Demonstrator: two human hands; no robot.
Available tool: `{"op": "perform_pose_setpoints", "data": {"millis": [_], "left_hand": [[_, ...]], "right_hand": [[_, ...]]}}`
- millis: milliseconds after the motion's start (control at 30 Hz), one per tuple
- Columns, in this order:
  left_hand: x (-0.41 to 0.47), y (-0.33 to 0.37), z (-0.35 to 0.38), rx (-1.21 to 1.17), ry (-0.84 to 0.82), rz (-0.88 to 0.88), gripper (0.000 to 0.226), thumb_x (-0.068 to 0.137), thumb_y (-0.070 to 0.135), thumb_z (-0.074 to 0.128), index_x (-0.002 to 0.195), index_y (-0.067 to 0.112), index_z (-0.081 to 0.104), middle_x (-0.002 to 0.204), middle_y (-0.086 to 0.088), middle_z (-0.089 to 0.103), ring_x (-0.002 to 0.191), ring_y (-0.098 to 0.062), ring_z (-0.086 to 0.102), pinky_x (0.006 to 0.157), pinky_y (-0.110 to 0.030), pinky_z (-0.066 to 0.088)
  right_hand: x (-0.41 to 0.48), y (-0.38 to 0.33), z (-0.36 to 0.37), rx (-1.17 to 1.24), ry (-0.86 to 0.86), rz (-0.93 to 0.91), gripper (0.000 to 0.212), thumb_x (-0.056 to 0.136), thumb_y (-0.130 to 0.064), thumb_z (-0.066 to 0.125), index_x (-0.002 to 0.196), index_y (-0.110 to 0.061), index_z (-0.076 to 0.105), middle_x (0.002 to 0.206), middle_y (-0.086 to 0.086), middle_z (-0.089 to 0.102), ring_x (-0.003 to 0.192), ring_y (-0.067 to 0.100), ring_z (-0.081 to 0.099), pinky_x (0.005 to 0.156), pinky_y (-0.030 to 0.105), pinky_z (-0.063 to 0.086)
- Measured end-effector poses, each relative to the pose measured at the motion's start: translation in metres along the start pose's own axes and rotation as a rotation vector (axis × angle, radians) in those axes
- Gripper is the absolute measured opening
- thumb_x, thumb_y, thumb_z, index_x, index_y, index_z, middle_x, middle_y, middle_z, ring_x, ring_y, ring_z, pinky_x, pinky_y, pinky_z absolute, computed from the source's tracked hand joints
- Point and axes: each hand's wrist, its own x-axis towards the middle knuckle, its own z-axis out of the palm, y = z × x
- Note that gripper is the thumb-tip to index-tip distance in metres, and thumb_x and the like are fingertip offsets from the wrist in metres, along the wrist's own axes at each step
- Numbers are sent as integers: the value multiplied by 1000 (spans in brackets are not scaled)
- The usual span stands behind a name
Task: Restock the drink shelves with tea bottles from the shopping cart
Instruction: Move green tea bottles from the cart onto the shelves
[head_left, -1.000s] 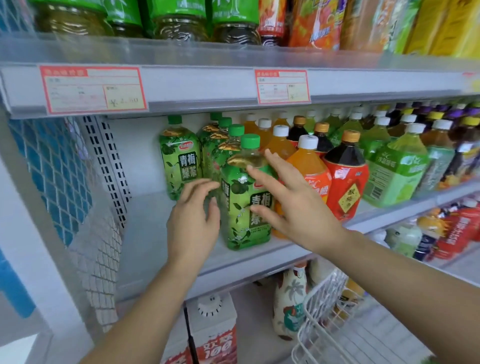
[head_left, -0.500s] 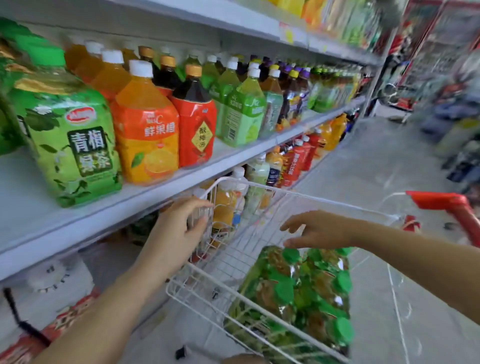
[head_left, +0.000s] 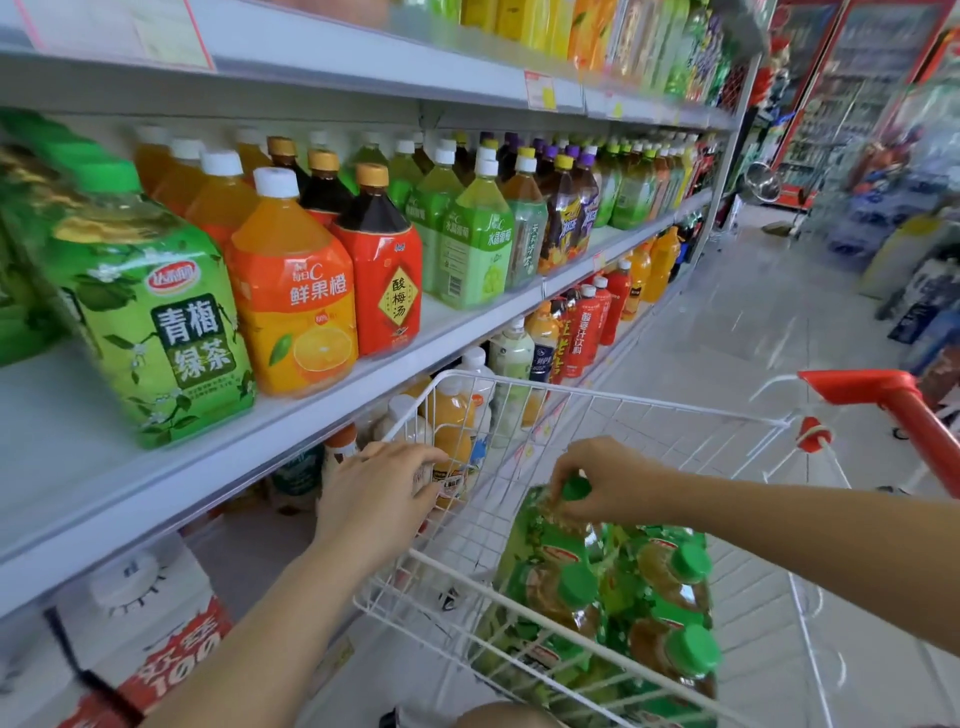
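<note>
Glossy plastic tea bottles (head_left: 613, 582) sit in a white-coated wire shopping cart (head_left: 597, 400).

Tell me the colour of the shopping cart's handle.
The handle is red; the head view shows it.

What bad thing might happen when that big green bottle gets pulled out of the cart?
1. The right hand pinches the tea bottle only by its green cap. If it is full, it might slip and drop onto the other bottles.
2. The cart might roll away during the lift, since only the left hand rests on its wire wall.
</note>
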Motion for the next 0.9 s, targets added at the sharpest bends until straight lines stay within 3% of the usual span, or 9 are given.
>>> {"op": "perform_pose_setpoints", "data": {"millis": [100,233,300,367,433,600,667,767,900], "left_hand": [[4,-4,-3,-93,-34,10,38,91,50,49,129,44,45,136,22,48,126,-5,43,104,-35,36],[0,14,-36,-641,1,90,60,80,50,63,130,53,30,138,26,37,128,5,35,98,-22,29],[-3,27,-59,-703,48,173,76,68,61,67,126,66,18,139,36,28,127,14,28,99,-20,26],[-5,34,-78,-682,92,242,88,67,59,70,128,69,7,134,48,16,124,25,21,100,-17,26],[-8,32,-92,-667,168,264,96,69,55,73,129,71,0,137,47,10,129,20,19,107,-22,26],[-32,6,-116,-805,485,244,93,59,51,79,129,70,19,142,21,38,129,-1,42,107,-40,38],[-42,-8,-122,-764,615,212,90,58,50,78,128,68,24,139,24,38,129,-2,43,106,-37,39],[-54,-33,-132,-479,829,220,88,63,50,73,134,63,22,133,30,30,129,5,35,103,-12,31],[-71,-68,-144,-178,1011,180,78,67,53,67,135,50,27,129,11,33,124,14,30,97,-6,31]], "right_hand": [[1,-20,-30,16,162,-45,10,78,-16,66,87,-21,68,83,-10,61,72,2,55,59,6,41],[-8,-53,-90,88,386,-195,15,73,-17,74,86,-21,70,77,-7,67,66,3,60,60,14,47],[-13,-75,-113,180,432,-260,18,72,-13,77,86,-20,68,73,-3,68,60,6,62,57,24,51],[-14,-98,-130,325,464,-344,18,74,-5,76,87,-14,67,66,-1,66,50,3,59,50,17,46],[-11,-121,-141,451,510,-438,17,75,-2,75,87,-12,67,65,0,65,50,2,57,50,14,44],[18,-177,-140,626,494,-692,19,71,-25,76,89,-26,68,84,28,61,64,45,56,56,52,48],[31,-195,-137,679,458,-779,29,68,-40,77,94,-31,69,90,30,62,69,48,54,61,48,48],[53,-212,-131,848,454,-811,34,77,-54,65,100,-29,68,95,15,68,81,29,59,75,29,50],[98,-225,-98,700,449,-685,30,91,-39,48,110,-21,64,104,-7,66,95,3,61,84,21,46]]}}
